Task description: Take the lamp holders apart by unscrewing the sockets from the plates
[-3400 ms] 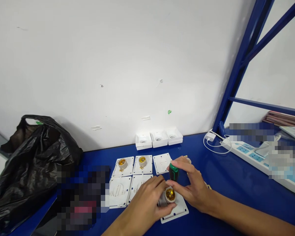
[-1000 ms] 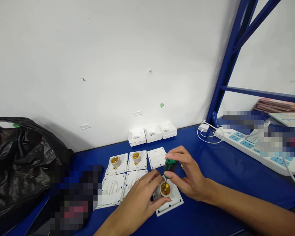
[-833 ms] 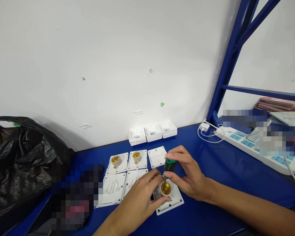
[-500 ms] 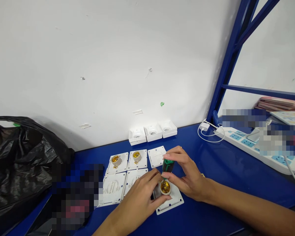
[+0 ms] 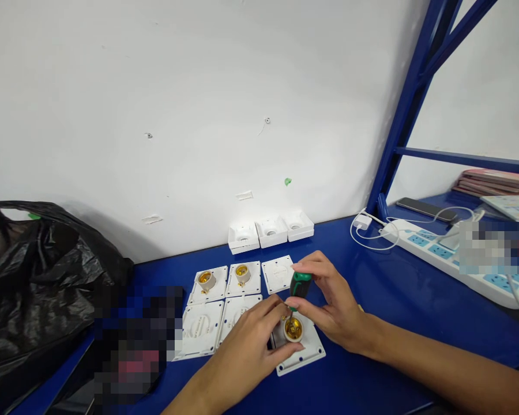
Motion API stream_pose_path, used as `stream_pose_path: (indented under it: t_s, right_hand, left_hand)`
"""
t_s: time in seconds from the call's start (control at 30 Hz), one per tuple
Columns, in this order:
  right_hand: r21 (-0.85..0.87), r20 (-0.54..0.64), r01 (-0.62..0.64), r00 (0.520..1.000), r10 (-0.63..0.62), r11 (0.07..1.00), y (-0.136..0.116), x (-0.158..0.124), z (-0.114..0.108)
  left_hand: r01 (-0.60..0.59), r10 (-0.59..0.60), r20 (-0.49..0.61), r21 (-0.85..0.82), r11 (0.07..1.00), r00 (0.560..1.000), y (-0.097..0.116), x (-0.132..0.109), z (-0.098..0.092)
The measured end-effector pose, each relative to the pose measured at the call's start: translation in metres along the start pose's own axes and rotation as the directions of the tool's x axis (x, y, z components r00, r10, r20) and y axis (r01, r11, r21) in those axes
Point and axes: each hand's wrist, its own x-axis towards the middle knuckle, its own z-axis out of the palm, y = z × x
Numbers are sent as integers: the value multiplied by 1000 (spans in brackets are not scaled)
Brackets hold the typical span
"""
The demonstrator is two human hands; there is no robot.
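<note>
Pinching the screwdriver point(image 5: 300, 286) — right fingers point(image 5: 310, 267) handle-wide; left fingers point(image 5: 285, 352) around socket point(image 5: 293, 329).

A green-and-black screwdriver point(image 5: 300, 286) tilts slightly, shaft down at a round, gold-lined socket point(image 5: 293, 330) on a white plate point(image 5: 305, 358).

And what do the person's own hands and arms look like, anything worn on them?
The left hand and right hand are both bare, with no gloves. The left forearm and right forearm show no sleeves as far as the picture reaches. I see no watch, bracelet or ring, though some fingers are partly hidden.
</note>
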Motion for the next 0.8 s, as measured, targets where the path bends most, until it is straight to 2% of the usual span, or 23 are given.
stream_pose_path:
  t_s: [0.23, 0.37, 0.63, 0.8]
  right_hand:
    - [-22, -64, -133, 989, 131, 991, 3, 0, 2]
    - [-41, -45, -197, 980, 195, 980, 4, -1, 2]
    - [-42, -101, -139, 986, 134, 989, 4, 0, 1]
    - [-37, -78, -94, 993, 90, 995, 5, -3, 2]
  left_hand:
    - [10, -10, 5, 3, 1000, 1000, 6, 1, -4]
    - [5, -5, -1, 3, 1000, 1000, 7, 1, -4]
    - [12, -12, -1, 9, 1000, 1000, 7, 2, -4]
    - [8, -8, 3, -17, 1000, 1000, 6, 2, -4]
